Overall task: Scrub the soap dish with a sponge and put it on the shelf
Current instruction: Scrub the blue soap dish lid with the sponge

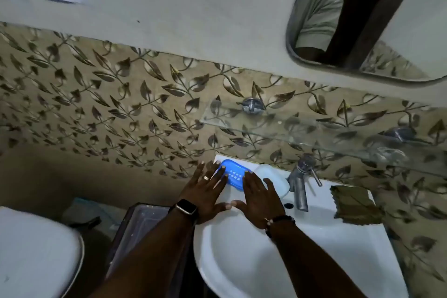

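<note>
My left hand [205, 191] and right hand [260, 198] lie flat and spread on the sink [314, 249] rim, thumbs nearly meeting; neither grip holds anything. The blue dish [232, 175] sits on the rim's back left corner, between my fingertips, my left fingers over its near edge. A pale soap [273, 176] lies just beside it, by the tap [301, 181]. The sponge [355, 204] rests on the right side, well apart. I judge nothing is started. Risks: the dish sits close to the corner, so a careless lift could knock it off; wet plastic may slip; the glass shelf [314, 133] above is smooth.
</note>
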